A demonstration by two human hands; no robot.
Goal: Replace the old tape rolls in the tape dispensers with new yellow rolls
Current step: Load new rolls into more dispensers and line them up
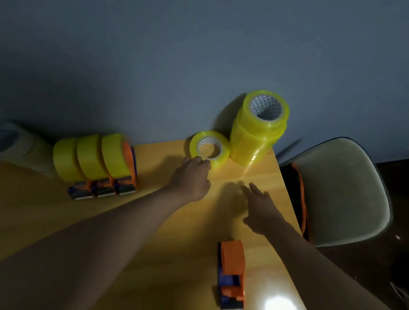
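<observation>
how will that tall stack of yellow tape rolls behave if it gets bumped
The stack of yellow rolls stands tall and narrow near the table corner, so it could probably tip or shed rolls. Its upper roll looks slightly offset, suggesting loose stacking. Fallen rolls would likely roll away.

Both bare forearms reach away from the body, from the near edge toward the far right. The left hand (191, 178) is stretched farthest, back of the hand up, its fingers (201, 161) curled at the tips — whether they pinch anything cannot be told. The right hand (262, 211) hovers nearer and to the right of it, palm down, fingers (253, 189) straight and loosely spread, holding nothing — the two hands are apart.
</observation>
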